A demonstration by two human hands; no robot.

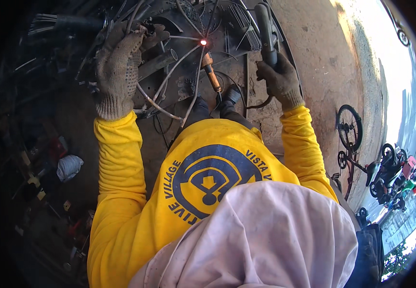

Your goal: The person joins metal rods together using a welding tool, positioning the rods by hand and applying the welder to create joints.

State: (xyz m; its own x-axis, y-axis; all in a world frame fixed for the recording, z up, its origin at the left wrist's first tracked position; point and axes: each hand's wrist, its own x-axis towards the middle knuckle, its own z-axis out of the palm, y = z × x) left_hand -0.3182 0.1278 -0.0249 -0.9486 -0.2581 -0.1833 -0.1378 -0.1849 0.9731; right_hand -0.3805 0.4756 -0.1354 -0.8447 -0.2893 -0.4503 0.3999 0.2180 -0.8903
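A frame of bent metal rods stands in front of me, its rods meeting at a point that glows orange-white. On its left side my gloved left hand is closed around a curved metal rod. My gloved right hand, to the right of the frame, grips a grey-handled tool; its exact kind is unclear. A dark cable curves below that hand. Just under the glowing joint is a copper-coloured tool with a round grip, held by neither hand.
Cut metal tube and bundles of thin rods lie on the dark work surface. My feet are close beneath it. Scraps and a whitish bundle clutter the left floor. A bicycle and motorbikes stand far right.
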